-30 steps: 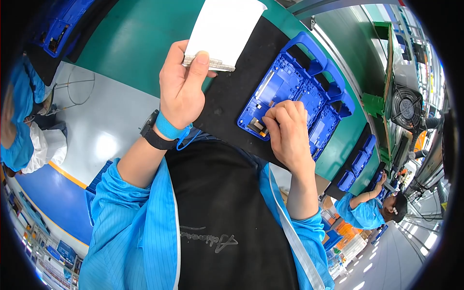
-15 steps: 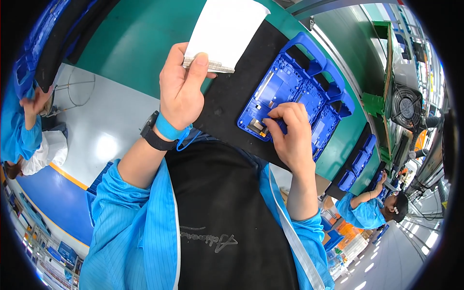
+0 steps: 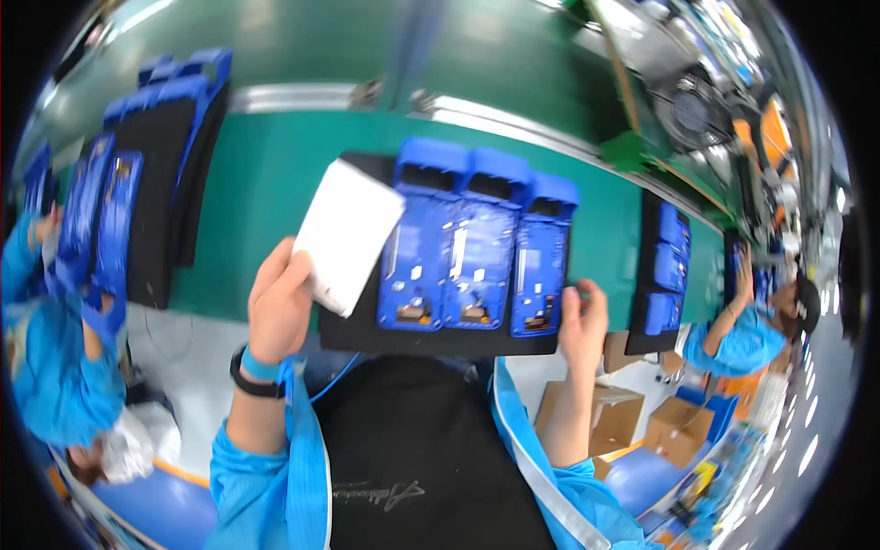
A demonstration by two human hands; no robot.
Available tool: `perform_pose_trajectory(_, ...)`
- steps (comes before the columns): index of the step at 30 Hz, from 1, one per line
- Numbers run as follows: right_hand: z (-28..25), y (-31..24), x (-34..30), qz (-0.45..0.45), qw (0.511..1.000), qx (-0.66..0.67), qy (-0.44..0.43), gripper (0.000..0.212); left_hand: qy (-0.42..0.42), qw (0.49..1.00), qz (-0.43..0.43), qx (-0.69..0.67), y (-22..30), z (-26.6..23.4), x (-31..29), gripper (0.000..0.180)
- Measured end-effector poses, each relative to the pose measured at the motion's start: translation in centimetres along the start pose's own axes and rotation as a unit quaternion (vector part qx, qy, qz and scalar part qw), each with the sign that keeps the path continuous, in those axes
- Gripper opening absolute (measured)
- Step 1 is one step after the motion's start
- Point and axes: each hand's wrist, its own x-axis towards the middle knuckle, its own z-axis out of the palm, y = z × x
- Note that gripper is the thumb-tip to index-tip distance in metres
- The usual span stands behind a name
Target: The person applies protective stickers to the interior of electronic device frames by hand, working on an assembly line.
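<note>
Left hand (image 3: 280, 310): fingers closed on white paper (image 3: 353, 229). Right hand (image 3: 583, 330): fingers half-curled, empty, beside a blue case (image 3: 539, 266); below, a lettered shirt (image 3: 414, 449).

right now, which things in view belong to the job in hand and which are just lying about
In use, it seems:
white sheet, held in the left hand
three blue housings, with the right hand beside the rightmost one
black mat under them

Just around, it seems:
cardboard boxes
round fan at upper right
</note>
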Motion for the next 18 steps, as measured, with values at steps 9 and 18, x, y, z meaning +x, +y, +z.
perform_pose_trajectory(9,0.3,0.9,-0.4,0.076,0.983,0.152,-0.075,0.043,-0.093,0.991,-0.021,0.093,1.8,0.5,1.8,0.03)
perform_pose_trajectory(18,-1.1,8.5,-4.3,0.133,0.949,0.28,0.062,0.033,-0.177,0.976,-0.098,0.085,-2.9,3.9,4.8,0.021)
